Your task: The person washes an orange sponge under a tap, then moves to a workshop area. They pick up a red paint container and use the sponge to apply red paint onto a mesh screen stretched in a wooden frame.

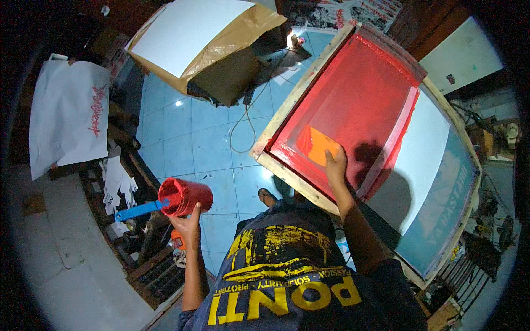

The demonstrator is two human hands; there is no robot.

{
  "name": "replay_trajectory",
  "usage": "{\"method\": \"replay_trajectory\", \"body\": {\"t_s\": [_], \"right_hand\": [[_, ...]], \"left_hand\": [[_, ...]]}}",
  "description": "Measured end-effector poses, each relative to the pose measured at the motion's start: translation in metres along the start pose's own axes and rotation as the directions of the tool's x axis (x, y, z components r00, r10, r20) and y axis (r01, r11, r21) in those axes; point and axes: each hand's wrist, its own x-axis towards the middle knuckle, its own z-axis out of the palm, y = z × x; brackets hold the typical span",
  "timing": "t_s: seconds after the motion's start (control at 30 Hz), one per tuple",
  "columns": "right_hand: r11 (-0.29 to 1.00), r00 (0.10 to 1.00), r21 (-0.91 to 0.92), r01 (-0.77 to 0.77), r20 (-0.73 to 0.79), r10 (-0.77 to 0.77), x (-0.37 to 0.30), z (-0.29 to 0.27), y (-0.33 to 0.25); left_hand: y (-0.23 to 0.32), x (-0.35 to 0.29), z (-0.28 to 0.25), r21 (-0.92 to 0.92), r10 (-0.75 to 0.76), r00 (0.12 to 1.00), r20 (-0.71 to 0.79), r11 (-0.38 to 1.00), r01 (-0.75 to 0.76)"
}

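Note:
My left hand grips a red ink-covered tub, which is tipped on its side with its mouth toward the left. A blue-handled tool sticks out of that mouth; its working end is hidden inside. With my right hand I hold a flat orange scraper by its edge, thumb on top. The scraper lies against the red-inked mesh of a wooden-framed printing screen. Wet red ink gathers along the inner side of the frame. A white strip and a blue-grey stencilled area are beside the red.
At the far left a person holds up a white sheet with red print. A box covered in brown paper, topped with white sheets, stands ahead. A looped cable lies on the blue tiled floor. Clutter surrounds a dark rack.

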Motion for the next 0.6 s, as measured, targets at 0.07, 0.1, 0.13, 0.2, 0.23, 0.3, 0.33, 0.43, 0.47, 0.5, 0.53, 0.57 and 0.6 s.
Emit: {"method": "replay_trajectory", "body": {"t_s": [0.07,0.1,0.13,0.2,0.23,0.3,0.33,0.43,0.47,0.5,0.53,0.57,0.6], "right_hand": [[0.998,0.995,-0.03,0.049,-0.087,-0.051,0.008,0.026,-0.004],[0.996,0.989,-0.044,0.078,-0.119,-0.083,0.008,0.038,-0.007],[0.996,0.993,-0.056,0.071,-0.088,-0.076,0.004,0.046,-0.009],[0.994,0.997,-0.085,0.064,-0.03,-0.067,-0.003,0.059,-0.012],[0.994,0.997,-0.084,0.065,-0.023,-0.067,-0.007,0.066,-0.012],[0.998,0.999,-0.056,0.039,-0.015,-0.04,-0.015,0.075,-0.013],[1.0,1.0,-0.028,0.013,-0.011,-0.013,-0.018,0.077,-0.013],[0.994,0.995,0.068,-0.084,0.064,0.079,-0.023,0.076,-0.012],[0.943,0.975,0.246,-0.223,0.084,0.208,-0.022,0.077,-0.012],[0.842,0.936,0.412,-0.35,0.127,0.327,-0.021,0.078,-0.019],[0.694,0.883,0.555,-0.458,0.191,0.43,-0.021,0.078,-0.025],[0.653,0.857,0.563,-0.507,0.25,0.45,-0.022,0.075,-0.031],[0.612,0.828,0.561,-0.557,0.314,0.465,-0.022,0.068,-0.049]], "left_hand": [[0.028,-0.01,0.003,-0.026,-0.034,0.999,-0.017,0.999,0.033],[0.029,-0.015,-0.002,-0.016,-0.064,0.997,-0.033,0.998,0.064],[0.03,-0.02,-0.007,-0.005,-0.094,0.994,-0.048,0.996,0.094],[0.016,-0.027,-0.015,-0.009,-0.129,0.99,-0.056,0.992,0.128],[0.016,-0.029,-0.016,0.022,-0.124,0.99,-0.06,0.992,0.125],[0.014,-0.032,-0.017,0.033,-0.127,0.99,-0.06,0.991,0.129],[0.011,-0.033,-0.018,0.013,-0.134,0.989,-0.056,0.991,0.135],[0.011,-0.035,-0.014,-0.017,-0.152,0.987,-0.046,0.988,0.151],[0.014,-0.035,-0.011,-0.003,-0.157,0.987,-0.047,0.988,0.157],[0.018,-0.036,-0.009,0.01,-0.162,0.986,-0.048,0.987,0.163],[0.016,-0.036,-0.009,0.06,-0.143,0.988,-0.052,0.987,0.146],[0.012,-0.035,-0.009,0.11,-0.124,0.991,-0.055,0.985,0.13],[0.009,-0.037,-0.01,0.16,-0.111,0.992,-0.063,0.98,0.12]]}}
